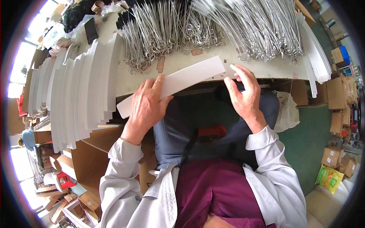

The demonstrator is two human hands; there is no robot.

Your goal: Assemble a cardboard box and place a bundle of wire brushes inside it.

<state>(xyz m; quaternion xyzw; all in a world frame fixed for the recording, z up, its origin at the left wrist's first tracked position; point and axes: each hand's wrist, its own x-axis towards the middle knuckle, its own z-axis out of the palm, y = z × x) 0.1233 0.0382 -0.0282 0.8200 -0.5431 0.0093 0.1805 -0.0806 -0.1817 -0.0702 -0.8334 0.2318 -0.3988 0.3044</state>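
1. box [194, 74], long, slim and white, lies aslant at the centre of the head view, its upper right end over the worktable [127, 78] and its lower left end reaching past the table's front edge.
2. the left hand [148, 100] holds it left of its middle, fingers across the upper face, thumb by the near edge.
3. the right hand [245, 93], right of centre, is spread wide, thumb apart from the forefinger, seemingly holding nothing, just beside the box's right end.
4. as a judgement, a light, flat left grip would avoid denting the walls, and right fingertips set squarely at the far end would level it.
5. looped metal wires, in a left bunch [156, 34] and a right bunch [258, 30], crowd the top of the frame; their rings could snag a lifted end.
6. a white box stack [81, 91] at left limits swing that way; white strips [317, 57] stand at upper right.
7. a plastic bag [288, 110] hangs below the right hand's side.
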